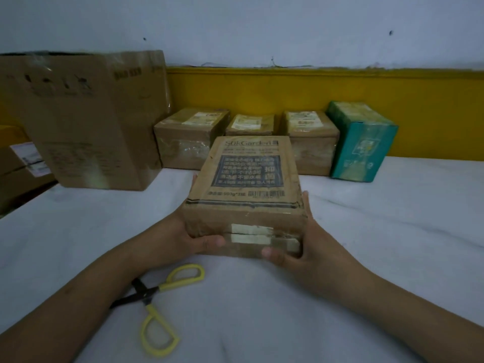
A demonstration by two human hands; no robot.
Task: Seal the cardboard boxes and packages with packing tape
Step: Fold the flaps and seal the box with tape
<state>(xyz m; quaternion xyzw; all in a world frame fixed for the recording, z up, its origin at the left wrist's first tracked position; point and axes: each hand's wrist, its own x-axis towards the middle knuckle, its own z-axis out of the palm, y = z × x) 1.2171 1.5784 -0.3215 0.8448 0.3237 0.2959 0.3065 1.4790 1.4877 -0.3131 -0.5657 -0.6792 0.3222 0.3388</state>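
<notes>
A brown cardboard box (246, 195) with a dark printed panel on top sits in the middle of the white surface. Clear tape glints along its near face. My left hand (188, 237) grips its left side, thumb curled onto the near face. My right hand (301, 242) grips the right side, thumb pressing the near lower corner. No tape roll is in view.
Yellow-handled scissors (157, 302) lie open near my left forearm. A tall cardboard box (86, 121) stands at the left. Three small taped boxes (188, 137) and a teal box (361, 142) line the yellow back edge (392, 87).
</notes>
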